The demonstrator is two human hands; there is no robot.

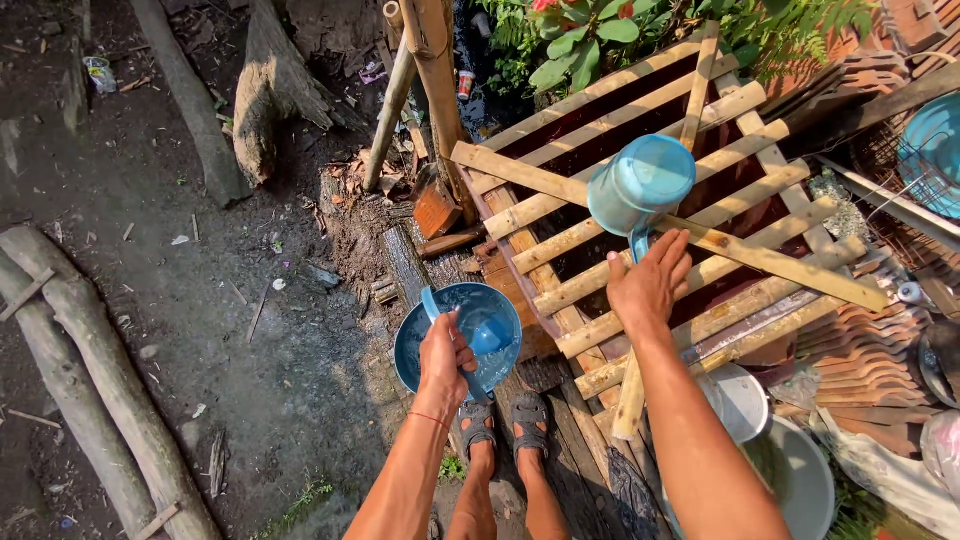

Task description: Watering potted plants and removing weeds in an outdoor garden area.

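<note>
My left hand (445, 358) grips the handle of a blue plastic scoop bowl (493, 322), held over the dirt in front of my sandalled feet (503, 420). A thin red string circles that wrist. My right hand (650, 283) holds the handle of a light blue plastic mug (640, 183), which lies upside down on a slatted wooden rack (740, 160). The fingers spread over the slats just below the mug.
Logs (95, 390) lie on the bare dirt at left, and bamboo poles (430, 60) lean at top centre. White and grey basins (800, 470) sit at lower right beside stacked roof tiles (860, 345). A blue tub (930, 150) and green plants (590, 30) border the rack.
</note>
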